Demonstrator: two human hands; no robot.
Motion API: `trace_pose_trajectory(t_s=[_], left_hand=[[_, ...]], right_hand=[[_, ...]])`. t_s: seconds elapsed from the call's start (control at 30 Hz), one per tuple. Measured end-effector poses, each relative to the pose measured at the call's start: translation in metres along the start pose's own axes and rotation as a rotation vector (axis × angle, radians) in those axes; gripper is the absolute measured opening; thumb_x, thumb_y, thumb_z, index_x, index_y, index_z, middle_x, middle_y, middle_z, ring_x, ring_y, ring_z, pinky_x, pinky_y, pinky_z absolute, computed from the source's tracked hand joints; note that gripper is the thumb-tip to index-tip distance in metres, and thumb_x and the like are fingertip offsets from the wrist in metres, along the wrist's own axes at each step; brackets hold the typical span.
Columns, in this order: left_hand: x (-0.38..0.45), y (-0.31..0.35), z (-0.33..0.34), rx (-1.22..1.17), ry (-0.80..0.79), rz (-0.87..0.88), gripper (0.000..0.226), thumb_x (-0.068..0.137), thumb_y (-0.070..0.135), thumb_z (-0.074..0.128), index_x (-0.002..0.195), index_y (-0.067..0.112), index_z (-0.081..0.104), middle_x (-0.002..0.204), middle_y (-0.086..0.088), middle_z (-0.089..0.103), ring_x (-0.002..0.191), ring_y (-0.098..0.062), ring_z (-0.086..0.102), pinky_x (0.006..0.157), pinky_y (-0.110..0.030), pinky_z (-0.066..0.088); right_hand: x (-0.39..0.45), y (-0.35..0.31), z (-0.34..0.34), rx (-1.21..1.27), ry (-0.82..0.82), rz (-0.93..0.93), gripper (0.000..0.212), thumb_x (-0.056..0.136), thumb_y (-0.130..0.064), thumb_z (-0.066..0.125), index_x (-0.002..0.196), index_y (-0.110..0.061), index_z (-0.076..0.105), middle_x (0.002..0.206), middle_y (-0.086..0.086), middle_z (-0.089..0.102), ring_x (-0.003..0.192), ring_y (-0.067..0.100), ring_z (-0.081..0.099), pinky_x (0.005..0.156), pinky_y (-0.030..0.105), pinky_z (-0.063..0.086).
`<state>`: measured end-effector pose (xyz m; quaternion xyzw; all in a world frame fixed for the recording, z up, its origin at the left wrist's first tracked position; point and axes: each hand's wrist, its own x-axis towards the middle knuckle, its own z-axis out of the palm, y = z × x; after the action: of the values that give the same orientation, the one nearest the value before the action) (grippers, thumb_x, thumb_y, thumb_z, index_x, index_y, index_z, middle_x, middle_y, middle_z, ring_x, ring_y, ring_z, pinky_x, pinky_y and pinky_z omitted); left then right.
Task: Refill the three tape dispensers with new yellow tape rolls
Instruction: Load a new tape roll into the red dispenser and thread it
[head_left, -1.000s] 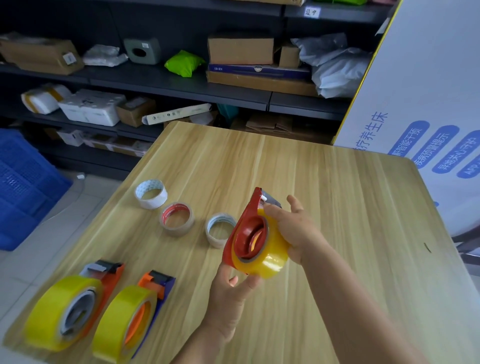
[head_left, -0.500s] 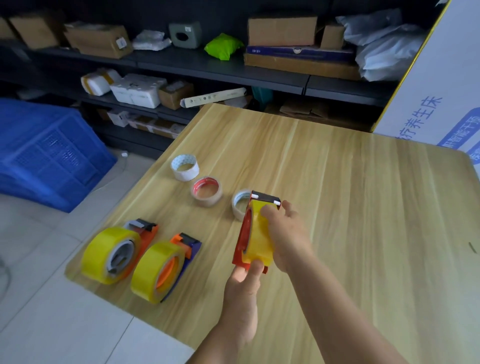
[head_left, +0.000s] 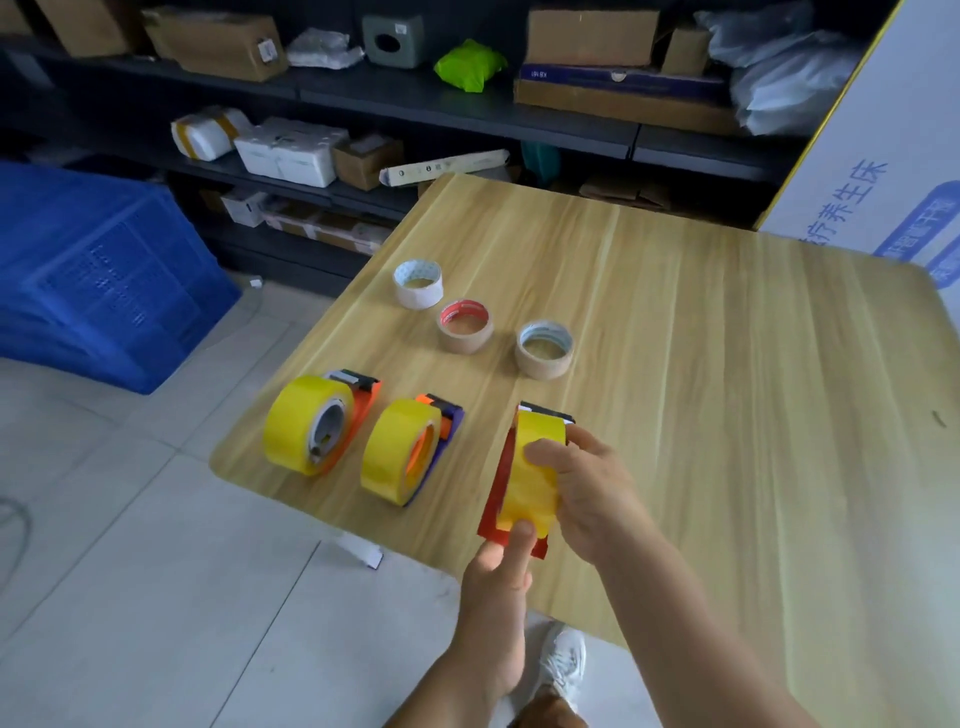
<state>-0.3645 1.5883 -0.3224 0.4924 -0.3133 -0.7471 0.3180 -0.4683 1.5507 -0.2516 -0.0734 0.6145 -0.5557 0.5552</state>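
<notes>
— Two hands are near the front edge of the wooden surface (head_left: 727, 364). What do they hold?

— Both are on the red dispenser (head_left: 500, 486), which carries a yellow roll (head_left: 535, 467). The right hand (head_left: 592, 493) is closed around the roll from the right side, with the thumb on top of the yellow tape. The left hand (head_left: 498, 577) pinches the near lower end of the dispenser, one finger pressed on the tape.

— Does the dispenser rest on the surface?

— I cannot tell if it touches the wood or is just above it. It stands on its edge, with the cutter end pointing away from the person.

— And the other dispensers?

— To the left, two more stand side by side near the surface's left edge: a purple dispenser with orange hub (head_left: 441, 441) just beside the red one, and an orange dispenser (head_left: 358, 415) further left. Each has a full yellow roll, at (head_left: 395, 457) and (head_left: 296, 421).

— What lies behind them?

— Three empty-looking cores in a slanted row: a brown core with pale inside (head_left: 544, 349), a brown core with red inside (head_left: 465, 325), and a white core (head_left: 418, 283). They are apart from each other. Beyond the surface there are dark shelves (head_left: 467, 114) with boxes and bags, and a blue crate (head_left: 104, 280) on the floor at the left.
</notes>
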Motion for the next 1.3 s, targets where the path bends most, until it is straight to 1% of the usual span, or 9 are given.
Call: trace_pose_trajectory(t_s=[0.13, 0.27, 0.37, 0.53, 0.6, 0.7, 0.93, 1.07, 1.3], left_hand=[[-0.015, -0.010, -0.024, -0.023, -0.007, -0.048, 0.093, 0.035, 0.087, 0.065, 0.102, 0.023, 0.061, 0.103, 0.001, 0.062, 0.099, -0.012, 0.054, 0.090, -0.026, 0.039], [-0.022, -0.016, -0.032, -0.069, 0.008, -0.123, 0.089, 0.054, 0.074, 0.062, 0.118, 0.014, 0.056, 0.113, -0.002, 0.064, 0.111, -0.013, 0.057, 0.098, -0.026, 0.038], [-0.021, -0.017, -0.031, -0.065, 0.034, -0.135, 0.103, 0.038, 0.082, 0.064, 0.116, 0.015, 0.058, 0.111, -0.002, 0.067, 0.107, -0.012, 0.060, 0.095, -0.026, 0.039], [-0.004, -0.014, -0.027, -0.107, 0.071, -0.168, 0.109, 0.034, 0.080, 0.068, 0.119, 0.012, 0.057, 0.110, -0.004, 0.068, 0.109, -0.017, 0.061, 0.094, -0.026, 0.040], [0.004, -0.013, -0.024, -0.114, 0.066, -0.172, 0.099, 0.035, 0.079, 0.071, 0.109, 0.016, 0.060, 0.108, -0.001, 0.070, 0.110, -0.017, 0.061, 0.096, -0.027, 0.040], [0.015, -0.012, -0.023, -0.112, 0.040, -0.186, 0.070, 0.062, 0.068, 0.072, 0.110, 0.018, 0.060, 0.107, 0.001, 0.069, 0.117, -0.021, 0.058, 0.100, -0.029, 0.038], [0.030, -0.011, -0.019, -0.104, 0.021, -0.223, 0.090, 0.062, 0.064, 0.063, 0.133, 0.012, 0.049, 0.127, -0.006, 0.062, 0.124, -0.022, 0.052, 0.102, -0.028, 0.034], [0.028, -0.015, -0.019, -0.112, 0.031, -0.235, 0.087, 0.064, 0.064, 0.067, 0.133, 0.014, 0.049, 0.128, -0.005, 0.060, 0.120, -0.020, 0.053, 0.098, -0.028, 0.034], [0.023, -0.022, -0.016, -0.190, 0.102, -0.261, 0.088, 0.062, 0.056, 0.065, 0.134, 0.009, 0.046, 0.129, -0.008, 0.060, 0.121, -0.022, 0.055, 0.100, -0.028, 0.035]], right_hand=[[-0.016, 0.022, 0.007, -0.006, 0.013, -0.023, 0.030, 0.080, -0.003, 0.073, 0.102, -0.015, 0.058, 0.100, 0.012, 0.068, 0.084, 0.029, 0.069, 0.072, 0.049, 0.059], [-0.019, 0.040, 0.013, -0.051, 0.063, -0.021, 0.081, 0.060, -0.030, 0.088, 0.131, -0.014, 0.052, 0.118, 0.013, 0.065, 0.100, 0.033, 0.067, 0.082, 0.058, 0.056], [-0.012, 0.046, 0.016, -0.060, 0.082, -0.022, 0.115, 0.033, -0.050, 0.090, 0.136, -0.020, 0.048, 0.129, 0.010, 0.061, 0.108, 0.033, 0.064, 0.086, 0.057, 0.055], [0.013, 0.053, 0.017, -0.005, 0.091, -0.018, 0.127, 0.022, -0.061, 0.091, 0.136, -0.025, 0.048, 0.130, 0.007, 0.060, 0.112, 0.033, 0.062, 0.090, 0.056, 0.053], [0.026, 0.057, 0.014, 0.019, 0.092, -0.026, 0.128, 0.021, -0.065, 0.090, 0.135, -0.025, 0.050, 0.130, 0.005, 0.061, 0.114, 0.032, 0.062, 0.091, 0.056, 0.052], [0.037, 0.061, 0.010, 0.033, 0.097, -0.039, 0.121, 0.028, -0.065, 0.090, 0.135, -0.025, 0.051, 0.129, 0.004, 0.062, 0.114, 0.031, 0.062, 0.090, 0.055, 0.053], [0.045, 0.056, 0.008, 0.026, 0.050, -0.058, 0.109, 0.041, -0.060, 0.090, 0.136, -0.025, 0.049, 0.128, 0.005, 0.062, 0.111, 0.029, 0.064, 0.088, 0.054, 0.055], [0.048, 0.060, -0.001, 0.020, 0.029, -0.047, 0.070, 0.069, -0.035, 0.084, 0.131, -0.022, 0.054, 0.116, 0.006, 0.067, 0.102, 0.028, 0.068, 0.084, 0.054, 0.057], [0.051, 0.067, -0.002, -0.061, 0.038, -0.050, 0.103, 0.042, -0.056, 0.085, 0.135, -0.029, 0.050, 0.126, 0.003, 0.061, 0.110, 0.028, 0.064, 0.089, 0.053, 0.055]])
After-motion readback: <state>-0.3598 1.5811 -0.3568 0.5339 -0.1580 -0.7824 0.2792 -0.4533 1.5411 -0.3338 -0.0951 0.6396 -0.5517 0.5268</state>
